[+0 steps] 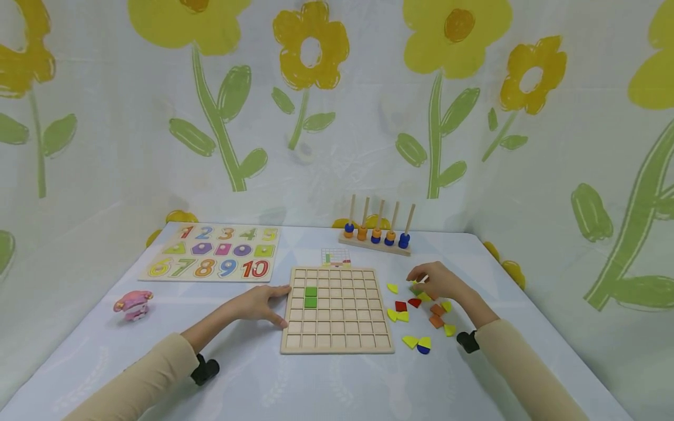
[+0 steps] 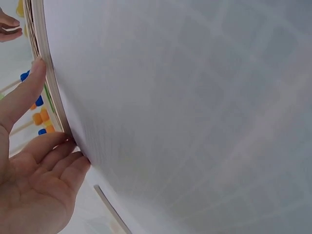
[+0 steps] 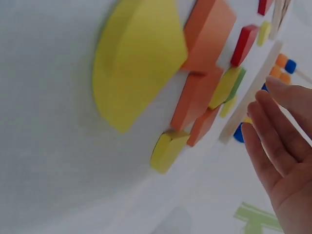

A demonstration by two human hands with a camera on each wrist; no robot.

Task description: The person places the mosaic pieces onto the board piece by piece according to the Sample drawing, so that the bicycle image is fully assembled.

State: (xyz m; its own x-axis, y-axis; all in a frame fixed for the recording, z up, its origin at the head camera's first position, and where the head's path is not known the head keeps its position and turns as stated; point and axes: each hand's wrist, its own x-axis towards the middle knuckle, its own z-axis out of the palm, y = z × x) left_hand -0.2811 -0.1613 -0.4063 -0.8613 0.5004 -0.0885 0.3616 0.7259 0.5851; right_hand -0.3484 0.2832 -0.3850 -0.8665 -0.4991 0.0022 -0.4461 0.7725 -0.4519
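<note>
A wooden grid board (image 1: 337, 342) lies flat on the table, with two green squares (image 1: 311, 297) in neighbouring cells of one column. Against the board's left edge rest the thumb and fingers of my left hand (image 1: 256, 303), spread apart; the left wrist view shows them touching its side. My right hand (image 1: 438, 279) hovers over loose coloured pieces right of the board, fingertips pointing down near a green piece (image 1: 416, 289). In the right wrist view its fingers are loosely bent, with nothing visible between them. Around it lie orange pieces (image 3: 197, 95), yellow pieces (image 3: 136, 63) and red pieces (image 1: 401, 306).
Behind the board stands a small pattern card (image 1: 336, 257). A peg stand with blue and orange beads (image 1: 375, 242) is at the back. A number puzzle board (image 1: 210, 252) lies at the back left, and a pink toy figure (image 1: 134, 304) stands at the left.
</note>
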